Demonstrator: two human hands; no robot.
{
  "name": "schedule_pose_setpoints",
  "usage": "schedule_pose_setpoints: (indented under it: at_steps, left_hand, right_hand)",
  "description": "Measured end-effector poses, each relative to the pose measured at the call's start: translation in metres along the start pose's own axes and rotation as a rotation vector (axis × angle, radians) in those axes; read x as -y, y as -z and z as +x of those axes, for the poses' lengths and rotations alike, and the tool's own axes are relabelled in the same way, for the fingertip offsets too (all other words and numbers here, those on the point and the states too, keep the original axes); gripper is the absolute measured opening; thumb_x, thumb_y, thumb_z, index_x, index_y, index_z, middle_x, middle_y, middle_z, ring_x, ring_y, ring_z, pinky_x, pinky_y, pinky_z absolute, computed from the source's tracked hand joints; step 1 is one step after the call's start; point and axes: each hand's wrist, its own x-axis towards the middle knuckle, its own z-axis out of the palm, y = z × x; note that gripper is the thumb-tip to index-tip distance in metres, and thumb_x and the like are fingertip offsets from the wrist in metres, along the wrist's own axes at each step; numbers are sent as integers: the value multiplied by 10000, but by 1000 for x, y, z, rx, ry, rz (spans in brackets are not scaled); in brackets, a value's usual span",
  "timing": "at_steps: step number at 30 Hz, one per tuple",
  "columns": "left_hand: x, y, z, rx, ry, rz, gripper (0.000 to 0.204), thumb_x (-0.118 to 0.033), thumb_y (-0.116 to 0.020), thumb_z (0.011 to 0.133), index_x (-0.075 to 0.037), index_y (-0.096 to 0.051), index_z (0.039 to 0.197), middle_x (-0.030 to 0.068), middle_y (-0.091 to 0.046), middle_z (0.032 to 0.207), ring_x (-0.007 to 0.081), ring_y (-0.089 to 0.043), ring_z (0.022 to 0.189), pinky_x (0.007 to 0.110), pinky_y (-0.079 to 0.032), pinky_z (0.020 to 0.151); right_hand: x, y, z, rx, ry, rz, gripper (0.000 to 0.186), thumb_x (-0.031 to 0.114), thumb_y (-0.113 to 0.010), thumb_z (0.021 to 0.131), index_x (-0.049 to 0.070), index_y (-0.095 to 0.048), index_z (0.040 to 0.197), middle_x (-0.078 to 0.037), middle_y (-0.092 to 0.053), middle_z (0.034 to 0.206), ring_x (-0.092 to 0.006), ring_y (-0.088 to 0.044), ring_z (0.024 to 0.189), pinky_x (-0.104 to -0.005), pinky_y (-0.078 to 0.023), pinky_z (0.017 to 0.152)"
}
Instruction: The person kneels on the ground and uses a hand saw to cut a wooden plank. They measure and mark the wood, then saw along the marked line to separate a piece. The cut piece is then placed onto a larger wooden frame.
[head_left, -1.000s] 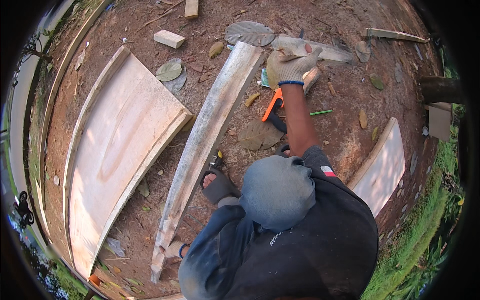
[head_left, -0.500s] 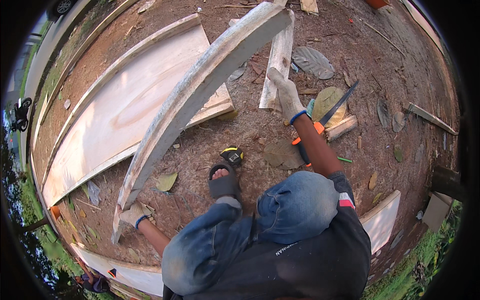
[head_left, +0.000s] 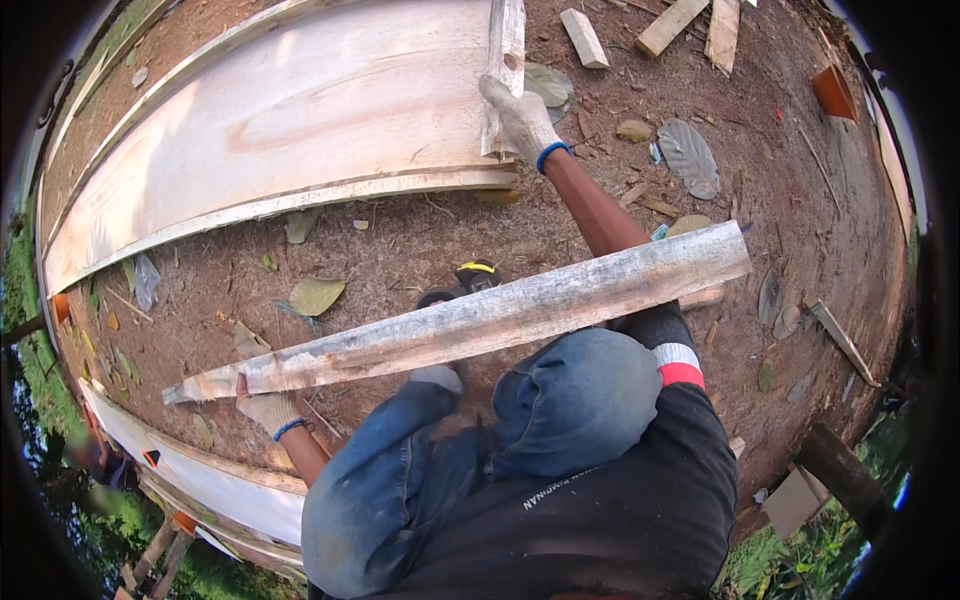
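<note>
1. the right hand (head_left: 522,118) has brought the short board (head_left: 508,45), earlier well apart from the panel (head_left: 300,110), to the panel's right end.
2. the long beam (head_left: 460,322), which overlapped the panel's corner, has swung clear of its near edge.

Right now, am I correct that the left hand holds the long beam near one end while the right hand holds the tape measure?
Not quite: in the head view, the right hand holds a shorter wood piece, and the tape measure lies on the ground. The left hand does hold the long beam near one end.
</note>
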Motion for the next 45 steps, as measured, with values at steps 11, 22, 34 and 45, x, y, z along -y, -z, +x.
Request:
schedule_pose_setpoints:
  at_steps: [11, 22, 34, 45]
  left_hand:
    - [12, -20, -15, -42, 100, -14, 528, -263, -609, 872, -15, -588, 1337, 183, -634, 1360, 396, -617, 1226, 606, -484, 1060]
    - [22, -23, -10, -34, 47, 49, 541, -278, -578, 893, -10, -587, 1363, 188, -633, 1369, 381, -621, 1233, 578, -485, 1067]
    - [27, -14, -6, 9, 111, -43, 561, -296, -621, 864, -37, -575, 1360, 184, -645, 1301, 385, -642, 1138, 574, -525, 978]
    - [34, -36, -8, -22, 62, 36, 530, -299, -599, 873, -18, -582, 1322, 186, -639, 1312, 400, -632, 1171, 586, -509, 1010]
  right_hand:
    - [-26, 0, 8, -26, 72, -223, 614, 460, -783, 887, -73, -712, 1183, -137, -752, 1029, -202, -696, 890, -357, -551, 796]
    - [-36, 6, 30, -18, 48, -486, 804, 573, -805, 808, -139, -669, 1155, -262, -736, 1032, -307, -724, 951, -393, -562, 854]
    - [-12, 7, 9, -91, -83, -599, 947, 625, -795, 767, -142, -529, 1254, -372, -669, 1184, -461, -671, 1150, -462, -527, 980]
    - [-14, 13, 18, 21, -130, -602, 1079, 652, -769, 767, -142, -435, 1417, -360, -648, 1252, -466, -662, 1162, -479, -514, 1004]
